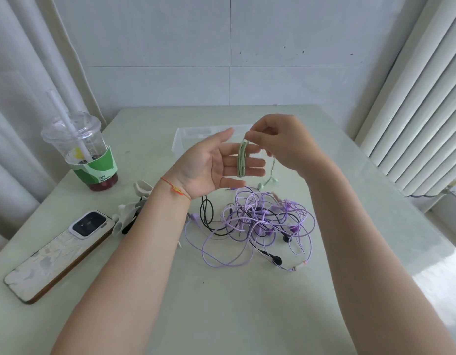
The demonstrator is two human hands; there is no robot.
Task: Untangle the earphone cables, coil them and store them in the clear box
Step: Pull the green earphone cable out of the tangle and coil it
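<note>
The green cable (pixel 242 160) is wound in a tight coil around the straight fingers of the left hand (pixel 211 165), which is held palm up above the table (pixel 221 303) with the fingers spread flat and the thumb raised clear. The right hand (pixel 280 142) pinches the top of that cable between thumb and fingertips, its other fingers curled; the loose end hangs below it, and the green earbuds (pixel 266 182) lie on the table just under the hands. The clear box (pixel 178 139) sits behind the hands, partly hidden by them. Nearer the person, a tangle (pixel 262 221) of purple and black cables lies on the table. To the left are a phone (pixel 58 254) face down, white clips (pixel 129 213) beside it, and a cup (pixel 86 155) with a straw. A red string circles the left wrist.
</note>
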